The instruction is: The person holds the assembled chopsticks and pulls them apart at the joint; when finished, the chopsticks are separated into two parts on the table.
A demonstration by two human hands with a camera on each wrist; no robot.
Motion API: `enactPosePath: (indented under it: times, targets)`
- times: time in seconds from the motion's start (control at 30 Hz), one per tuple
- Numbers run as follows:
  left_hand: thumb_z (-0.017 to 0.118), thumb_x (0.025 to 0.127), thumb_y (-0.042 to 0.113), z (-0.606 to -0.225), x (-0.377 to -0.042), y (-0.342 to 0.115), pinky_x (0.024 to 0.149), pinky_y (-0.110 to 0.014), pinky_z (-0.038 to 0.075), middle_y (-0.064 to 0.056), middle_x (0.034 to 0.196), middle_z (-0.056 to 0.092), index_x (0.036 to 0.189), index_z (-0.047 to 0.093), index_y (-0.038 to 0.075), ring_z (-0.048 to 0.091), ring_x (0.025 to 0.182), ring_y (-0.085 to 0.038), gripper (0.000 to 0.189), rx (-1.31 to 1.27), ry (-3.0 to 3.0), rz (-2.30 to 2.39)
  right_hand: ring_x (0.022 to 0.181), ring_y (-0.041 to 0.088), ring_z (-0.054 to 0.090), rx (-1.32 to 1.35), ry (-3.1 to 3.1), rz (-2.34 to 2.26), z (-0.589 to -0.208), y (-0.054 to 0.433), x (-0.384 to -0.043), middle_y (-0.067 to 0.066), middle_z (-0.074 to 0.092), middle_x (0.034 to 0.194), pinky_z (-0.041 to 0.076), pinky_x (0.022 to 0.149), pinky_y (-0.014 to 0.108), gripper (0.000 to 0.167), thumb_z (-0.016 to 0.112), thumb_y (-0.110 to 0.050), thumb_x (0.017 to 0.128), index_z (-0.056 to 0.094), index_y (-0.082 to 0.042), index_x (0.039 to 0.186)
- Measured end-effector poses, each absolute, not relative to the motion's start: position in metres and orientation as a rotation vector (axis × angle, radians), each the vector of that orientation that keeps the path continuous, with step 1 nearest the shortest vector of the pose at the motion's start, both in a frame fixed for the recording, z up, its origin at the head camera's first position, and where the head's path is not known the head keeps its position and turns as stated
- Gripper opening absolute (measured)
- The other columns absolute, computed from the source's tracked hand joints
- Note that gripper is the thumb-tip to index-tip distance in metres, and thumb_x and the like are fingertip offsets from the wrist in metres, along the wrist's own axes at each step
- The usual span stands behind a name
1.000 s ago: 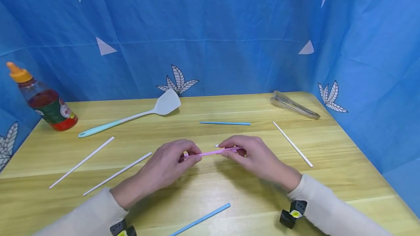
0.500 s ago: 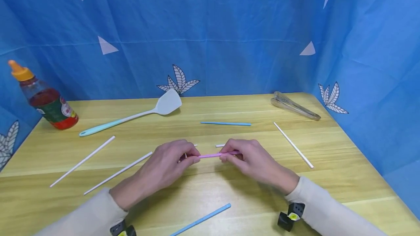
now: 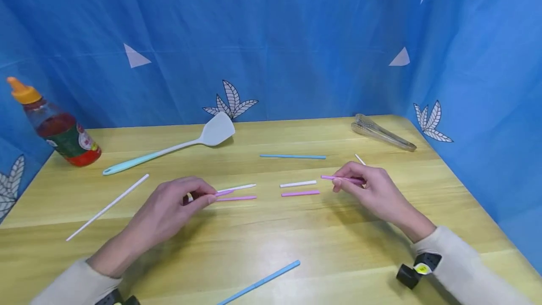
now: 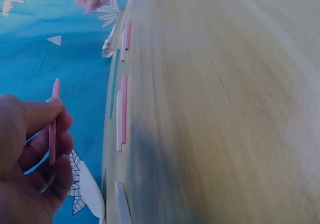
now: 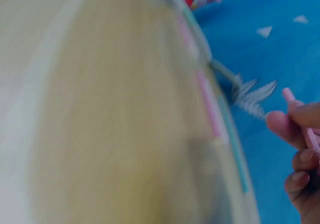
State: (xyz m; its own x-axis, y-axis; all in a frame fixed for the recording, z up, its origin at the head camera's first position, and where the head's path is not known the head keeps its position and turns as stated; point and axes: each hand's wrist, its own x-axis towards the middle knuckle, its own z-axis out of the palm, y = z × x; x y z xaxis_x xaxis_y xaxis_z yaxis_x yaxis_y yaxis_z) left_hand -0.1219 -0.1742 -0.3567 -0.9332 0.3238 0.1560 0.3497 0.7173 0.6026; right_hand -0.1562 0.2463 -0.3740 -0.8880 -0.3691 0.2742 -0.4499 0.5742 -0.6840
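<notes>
My left hand (image 3: 169,208) pinches a short pink chopstick half (image 4: 52,134) between thumb and fingers; a narrower tip shows at its upper end in the left wrist view. Off to the right, my right hand (image 3: 374,194) pinches another pink half (image 5: 309,138), raised above the table. Between the hands lie two pairs of short pieces. Nearer the left hand are a white piece (image 3: 242,187) and a pink piece (image 3: 239,198). Toward the right hand, a white piece (image 3: 298,184) lies behind a pink piece (image 3: 300,193).
Blue chopsticks lie behind (image 3: 292,156) and in front (image 3: 264,280). A long white chopstick (image 3: 107,207) is at left; another (image 3: 360,159) is mostly hidden by the right hand. Farther back are a sauce bottle (image 3: 67,138), a spatula (image 3: 217,130) and metal tongs (image 3: 383,133). Blue cloth (image 3: 313,36) encloses the table.
The pink chopstick that both hands held end to end is now in two pieces, one per hand. The hands have moved apart, uncovering the short pieces on the table.
</notes>
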Motion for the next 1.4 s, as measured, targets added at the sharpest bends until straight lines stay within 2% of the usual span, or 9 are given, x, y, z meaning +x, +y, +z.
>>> enactPosePath:
  times: [0.07,0.13,0.33,0.43,0.57,0.83,1.03,1.4]
  targets:
    - [0.076,0.105,0.023,-0.354,-0.123,-0.179,0.066,-0.025,0.048,0.012,0.096,0.074,0.108,0.082,0.025,0.056,0.076,-0.009,0.008,-0.553,-2.885,-0.983,0.074,0.012,0.069,0.668,-2.717,1.208,-0.378,0.253,-0.157,-0.004,0.08,0.09,0.048,0.062,0.024,0.007,0.071,-0.009,0.106,0.078,-0.008,0.108]
    - [0.075,0.105,0.02,-0.354,-0.126,-0.181,0.069,-0.026,0.049,0.01,0.101,0.076,0.112,0.083,0.024,0.057,0.078,-0.009,0.011,-0.566,-2.891,-0.945,0.074,0.008,0.064,0.678,-2.705,1.195,-0.382,0.251,-0.158,-0.003,0.078,0.09,0.047,0.063,0.025,0.009,0.07,-0.01,0.106,0.078,-0.009,0.111]
    - [0.074,0.104,0.013,-0.363,-0.129,-0.173,0.084,-0.039,0.055,0.005,0.116,0.08,0.115,0.082,0.024,0.066,0.096,-0.012,0.018,-0.6,-2.914,-0.881,0.083,0.006,0.057,0.815,-2.646,1.066,-0.387,0.235,-0.158,-0.009,0.068,0.098,0.05,0.072,0.026,0.016,0.076,-0.008,0.102,0.081,-0.019,0.112]
    - [0.075,0.103,0.011,-0.366,-0.129,-0.166,0.085,-0.04,0.055,0.007,0.107,0.079,0.112,0.082,0.024,0.066,0.094,-0.012,0.017,-0.613,-2.913,-0.846,0.084,0.005,0.057,0.883,-2.661,1.018,-0.387,0.227,-0.156,-0.011,0.068,0.099,0.051,0.073,0.026,0.016,0.078,-0.009,0.101,0.081,-0.02,0.111]
    - [0.079,0.101,0.013,-0.37,-0.132,-0.157,0.081,-0.036,0.053,0.012,0.095,0.075,0.109,0.081,0.024,0.062,0.086,-0.009,0.013,-0.649,-2.925,-0.812,0.084,0.005,0.058,0.922,-2.7,0.965,-0.389,0.217,-0.154,-0.012,0.068,0.097,0.052,0.076,0.027,0.014,0.08,-0.01,0.099,0.079,-0.021,0.108]
    - [0.085,0.096,0.017,-0.379,-0.131,-0.146,0.072,-0.029,0.048,0.014,0.087,0.066,0.103,0.08,0.024,0.054,0.078,-0.005,0.011,-0.714,-2.92,-0.7,0.085,0.005,0.059,0.965,-2.762,0.887,-0.397,0.199,-0.151,-0.013,0.064,0.098,0.053,0.077,0.027,0.007,0.082,-0.019,0.1,0.08,-0.022,0.105]
    - [0.086,0.095,0.017,-0.382,-0.13,-0.144,0.074,-0.03,0.045,0.016,0.086,0.064,0.103,0.08,0.026,0.053,0.079,-0.006,0.013,-0.725,-2.927,-0.651,0.083,0.007,0.058,0.955,-2.775,0.791,-0.397,0.195,-0.151,-0.014,0.064,0.094,0.049,0.078,0.028,0.007,0.083,-0.019,0.098,0.081,-0.023,0.103]
    - [0.086,0.095,0.019,-0.389,-0.13,-0.138,0.079,-0.035,0.048,0.014,0.089,0.067,0.104,0.081,0.027,0.055,0.082,-0.007,0.013,-0.716,-2.945,-0.635,0.08,0.007,0.058,0.964,-2.775,0.712,-0.399,0.195,-0.151,-0.014,0.068,0.091,0.048,0.081,0.032,0.008,0.086,-0.019,0.095,0.083,-0.023,0.102]
